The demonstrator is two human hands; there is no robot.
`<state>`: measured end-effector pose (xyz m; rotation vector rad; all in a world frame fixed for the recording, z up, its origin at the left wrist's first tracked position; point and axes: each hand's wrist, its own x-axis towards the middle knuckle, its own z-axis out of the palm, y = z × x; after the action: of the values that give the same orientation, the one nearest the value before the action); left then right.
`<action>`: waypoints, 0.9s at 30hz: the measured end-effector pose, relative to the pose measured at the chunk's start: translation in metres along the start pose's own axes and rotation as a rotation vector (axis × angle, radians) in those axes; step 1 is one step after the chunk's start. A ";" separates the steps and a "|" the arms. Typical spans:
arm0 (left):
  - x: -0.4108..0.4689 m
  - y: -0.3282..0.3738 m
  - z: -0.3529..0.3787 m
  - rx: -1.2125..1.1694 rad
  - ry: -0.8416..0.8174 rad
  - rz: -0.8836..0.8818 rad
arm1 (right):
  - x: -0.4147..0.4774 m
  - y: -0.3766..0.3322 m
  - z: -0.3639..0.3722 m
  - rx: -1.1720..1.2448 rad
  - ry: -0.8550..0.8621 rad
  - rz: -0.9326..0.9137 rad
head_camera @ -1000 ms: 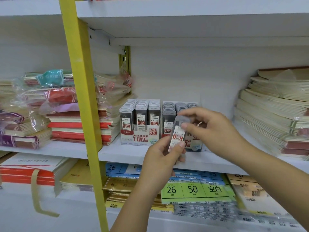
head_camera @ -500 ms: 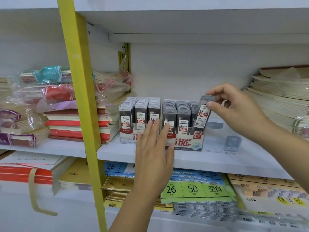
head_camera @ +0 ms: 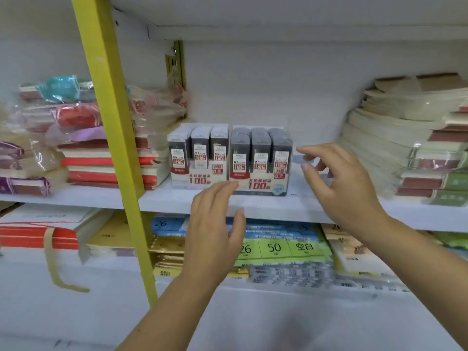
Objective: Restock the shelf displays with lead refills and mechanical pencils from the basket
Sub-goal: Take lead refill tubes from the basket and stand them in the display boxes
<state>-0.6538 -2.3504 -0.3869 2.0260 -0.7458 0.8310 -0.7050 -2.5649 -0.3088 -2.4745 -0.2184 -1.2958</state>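
Two display boxes of lead refills stand side by side on the white middle shelf (head_camera: 266, 207). The left box (head_camera: 198, 157) is marked HB 0.5, the right box (head_camera: 260, 160) HB 0.7; both hold rows of dark refill cases. My left hand (head_camera: 215, 224) hovers open just below and in front of the boxes, holding nothing. To the right of the 0.7 box my right hand (head_camera: 336, 181) is open with fingers spread and empty. A clear plastic lid (head_camera: 304, 159) lies on the shelf behind its fingers. The basket is out of view.
A yellow upright post (head_camera: 111, 138) crosses the left of the view. Wrapped notebook stacks (head_camera: 83, 148) fill the shelf to the left, and paper pads (head_camera: 410, 148) are piled at the right. The lower shelf holds label packs (head_camera: 283, 247) and more stationery.
My right hand has set the 0.7 refill case into the right box, let go and drawn back to the right. My left hand dropped slightly; the view moved closer.
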 end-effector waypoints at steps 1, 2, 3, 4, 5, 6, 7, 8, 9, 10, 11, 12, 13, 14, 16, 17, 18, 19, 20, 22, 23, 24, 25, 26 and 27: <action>-0.014 -0.001 -0.001 -0.002 -0.050 0.003 | -0.022 0.000 0.002 0.092 -0.011 0.041; -0.029 -0.005 0.000 -0.006 -0.150 0.000 | -0.047 0.001 0.005 0.169 -0.046 0.102; -0.045 -0.011 0.002 -0.013 -0.278 -0.003 | -0.074 0.004 0.012 0.216 -0.110 0.169; -0.062 -0.019 0.005 -0.022 -0.422 -0.011 | -0.103 0.009 0.020 0.230 -0.211 0.236; -0.079 -0.028 0.010 -0.032 -0.564 -0.031 | -0.134 0.014 0.030 0.223 -0.340 0.304; -0.097 -0.036 0.017 -0.039 -0.698 -0.068 | -0.166 0.020 0.040 0.215 -0.482 0.378; -0.116 -0.044 0.026 -0.046 -0.820 -0.122 | -0.197 0.025 0.050 0.218 -0.618 0.461; -0.136 -0.051 0.035 -0.058 -0.919 -0.184 | -0.228 0.029 0.061 0.233 -0.731 0.551; -0.158 -0.058 0.046 -0.079 -0.989 -0.246 | -0.257 0.033 0.072 0.248 -0.816 0.634; -0.181 -0.065 0.056 -0.096 -1.039 -0.304 | -0.285 0.035 0.082 0.257 -0.884 0.703; -0.205 -0.071 0.066 -0.102 -1.087 -0.355 | -0.311 0.037 0.091 0.263 -0.950 0.760; -0.229 -0.077 0.075 -0.106 -1.148 -0.407 | -0.335 0.038 0.099 0.272 -1.020 0.812; -0.253 -0.083 0.083 -0.114 -1.221 -0.466 | -0.358 0.038 0.105 0.288 -1.092 0.868; -0.275 -0.089 0.090 -0.114 -1.295 -0.523 | -0.379 0.038 0.111 0.316 -1.156 0.932; -0.315 -0.102 0.098 -0.080 -1.404 -0.613 | -0.413 0.036 0.122 0.390 -1.248 1.038; -0.331 -0.109 0.099 -0.065 -1.437 -0.658 | -0.428 0.034 0.128 0.412 -1.287 1.061; -0.345 -0.114 0.100 -0.061 -1.456 -0.702 | -0.441 0.033 0.135 0.419 -1.330 1.069; -0.356 -0.120 0.100 -0.065 -1.464 -0.733 | -0.452 0.032 0.141 0.420 -1.378 1.070; -0.365 -0.126 0.101 -0.064 -1.465 -0.741 | -0.462 0.031 0.147 0.421 -1.429 1.070; -0.377 -0.136 0.101 -0.042 -1.478 -0.724 | -0.477 0.030 0.156 0.421 -1.513 1.057; -0.381 -0.141 0.102 -0.039 -1.484 -0.726 | -0.482 0.029 0.159 0.408 -1.535 1.037; -0.384 -0.146 0.104 -0.041 -1.484 -0.734 | -0.486 0.029 0.162 0.385 -1.545 1.008; -0.387 -0.150 0.106 -0.040 -1.480 -0.739 | -0.489 0.029 0.165 0.357 -1.548 0.978; -0.389 -0.153 0.108 -0.035 -1.472 -0.740 | -0.491 0.029 0.167 0.332 -1.548 0.947; -0.392 -0.156 0.111 -0.023 -1.461 -0.736 | -0.492 0.029 0.169 0.314 -1.542 0.915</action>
<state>-0.7456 -2.2834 -0.8075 2.3923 -0.5703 -1.2105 -0.8490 -2.5204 -0.8076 -2.1909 0.3192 0.9839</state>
